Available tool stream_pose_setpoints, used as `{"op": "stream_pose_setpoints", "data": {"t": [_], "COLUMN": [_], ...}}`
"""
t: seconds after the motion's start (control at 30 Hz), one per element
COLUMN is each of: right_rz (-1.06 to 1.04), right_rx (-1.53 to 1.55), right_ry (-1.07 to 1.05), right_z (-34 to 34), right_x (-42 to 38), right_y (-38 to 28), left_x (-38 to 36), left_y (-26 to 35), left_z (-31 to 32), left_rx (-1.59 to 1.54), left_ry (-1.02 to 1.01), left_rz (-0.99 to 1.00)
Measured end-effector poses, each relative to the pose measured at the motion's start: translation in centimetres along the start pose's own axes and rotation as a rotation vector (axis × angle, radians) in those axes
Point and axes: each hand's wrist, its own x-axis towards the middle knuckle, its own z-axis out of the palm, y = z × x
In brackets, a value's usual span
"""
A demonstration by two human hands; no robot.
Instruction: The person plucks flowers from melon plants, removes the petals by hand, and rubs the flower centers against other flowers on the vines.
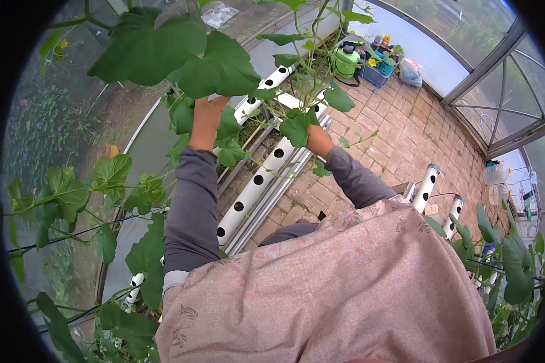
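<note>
We see the brick floor (399,121), with a long white holed pipe (248,193) along its left edge. Leafy vines (339,98) hang over the pipe. Our left hand (208,122) reaches under a broad leaf (215,63), our right (319,142) behind a smaller leaf (295,129); foliage hides both hands' fingers, so we cannot tell their grip.

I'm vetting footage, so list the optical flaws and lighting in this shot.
Head view: wide-lens distortion, with black corners and the wall bowed; head view: soft daylight, no hard shadows on the bricks; head view: the bush at the left looks hazy; head view: no clear motion blur on the left hand or right hand.
</note>
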Motion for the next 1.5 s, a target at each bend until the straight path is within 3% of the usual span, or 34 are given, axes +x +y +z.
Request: {"op": "stream_pose_setpoints", "data": {"t": [0.03,0.07,0.13,0.17,0.2,0.23,0.27,0.4,0.53,0.6,0.67,0.73,0.8,0.87,0.93,1.0,1.07,1.1,1.13,1.2,1.27,1.33,1.37,1.43,1.5], "right_rz": [0.076,0.143,0.032,0.082,-0.021,0.071,0.100,0.044,0.058,0.063,0.147,0.030,0.040,0.085,0.013,-0.061,-0.061,-0.007,0.055,0.033,0.072,0.058,0.047,0.057,0.077], "right_rx": [-0.072,-0.147,-0.069,-0.072,0.079,-0.094,-0.201,-0.287,-0.407,-0.404,-0.464,-0.360,-0.360,-0.169,-0.053,0.063,0.459,0.539,0.625,0.599,0.663,0.649,0.664,0.695,0.604], "right_ry": [-0.046,-0.076,-0.008,-0.052,0.081,-0.035,-0.128,-0.258,-0.474,-0.513,-0.708,-0.712,-0.674,-0.478,-0.381,-0.285,-0.265,-0.323,-0.388,-0.351,-0.566,-0.615,-0.572,-0.461,-0.353], "right_z": [-0.2,-0.2,1.3,0.2,-0.5,0.9,-0.6,-1.4,-3.0,-3.4,-3.7,-5.3,-5.6,-6.7,-5.8,-4.8,-4.0,-4.1,-4.4,-4.2,-3.7,-3.8,-3.4,-2.7,-1.7], "right_x": [0.3,0.5,1.3,1.4,1.3,2.0,1.8,1.8,2.3,2.8,3.9,3.8,5.4,6.2,7.9,9.2,8.9,8.6,8.6,8.2,9.2,8.7,8.7,8.5,8.7], "right_y": [0.2,0.4,3.0,0.8,-1.5,1.7,-0.5,-2.0,-4.1,-4.5,-5.6,-8.2,-8.2,-10.5,-10.1,-10.5,-12.8,-14.0,-15.2,-16.3,-14.2,-15.0,-15.1,-15.2,-14.5], "left_x": [0.2,1.0,3.6,3.9,4.0,5.3,4.7,2.2,3.6,3.3,4.0,4.2,5.3,5.4,5.5,5.7,5.5,4.5,3.4,1.9,1.5,0.8,0.5,2.6,1.7], "left_y": [0.2,-0.1,-2.2,-3.0,-3.3,-5.4,-3.6,0.9,-1.1,-1.0,-1.7,-1.5,-1.5,-2.3,-2.4,-3.1,-2.1,-2.1,-1.7,0.0,-0.3,-0.2,-0.5,-4.9,-3.9], "left_z": [0.3,-0.4,-2.4,-2.5,-2.8,-3.8,-3.1,-1.2,-0.1,0.7,1.5,2.1,2.1,1.9,2.3,2.3,2.8,2.7,1.9,0.7,-0.5,-1.2,-1.6,-2.7,-2.9], "left_rx": [-0.090,-0.096,-0.148,-0.268,-0.367,-0.403,-0.484,-0.905,-1.069,-0.919,-0.894,-0.887,-0.908,-0.834,-0.817,-0.894,-0.959,-1.013,-0.955,-0.811,-0.719,-0.720,-0.784,-0.859,-0.838], "left_ry": [0.120,0.106,0.108,0.166,0.166,0.135,-0.028,-0.087,-0.157,-0.168,-0.180,-0.191,-0.150,-0.293,-0.280,-0.465,-0.366,-0.256,-0.280,-0.224,-0.205,-0.088,-0.052,-0.205,-0.138], "left_rz": [0.051,-0.008,-0.093,-0.023,-0.021,-0.070,-0.003,-0.212,-0.230,-0.170,-0.210,-0.198,-0.214,-0.067,-0.095,0.122,0.055,-0.027,-0.062,-0.118,-0.104,-0.100,-0.115,-0.022,-0.068]}}
